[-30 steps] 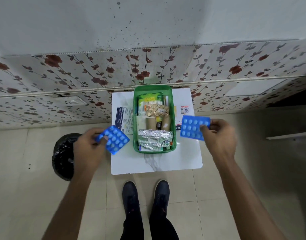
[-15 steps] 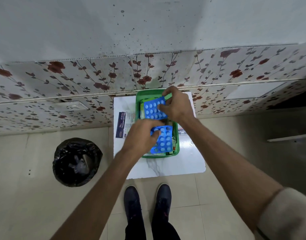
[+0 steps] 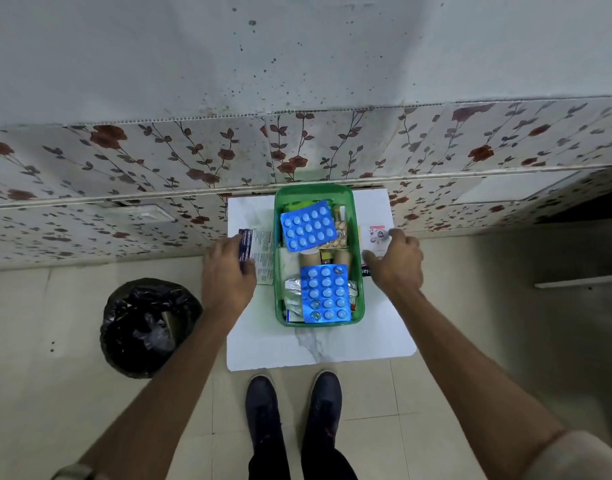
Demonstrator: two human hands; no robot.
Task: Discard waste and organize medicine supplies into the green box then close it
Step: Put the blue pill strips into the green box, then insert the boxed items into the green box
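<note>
The green box (image 3: 314, 191) stands open on a small white table (image 3: 318, 348) against the wall. Two blue blister packs lie on top of its contents, one at the far end (image 3: 308, 226) and one at the near end (image 3: 325, 293). Cardboard rolls, foil strips and small packets show between and under them. My left hand (image 3: 228, 271) curls over the near left edge of a blue-and-white medicine packet (image 3: 263, 251) lying left of the box. My right hand (image 3: 396, 261) has its fingers on a white packet (image 3: 376, 237) lying right of the box. No lid is in view.
A bin lined with a black bag (image 3: 148, 327) stands on the tiled floor left of the table. A floral-patterned wall runs close behind the table. My two dark shoes (image 3: 263, 400) are at the table's near edge.
Both blue blister packs went from my hands into the green box and were let go. My hands then spread apart, the left to the packet on the left, the right to the packet on the right.
</note>
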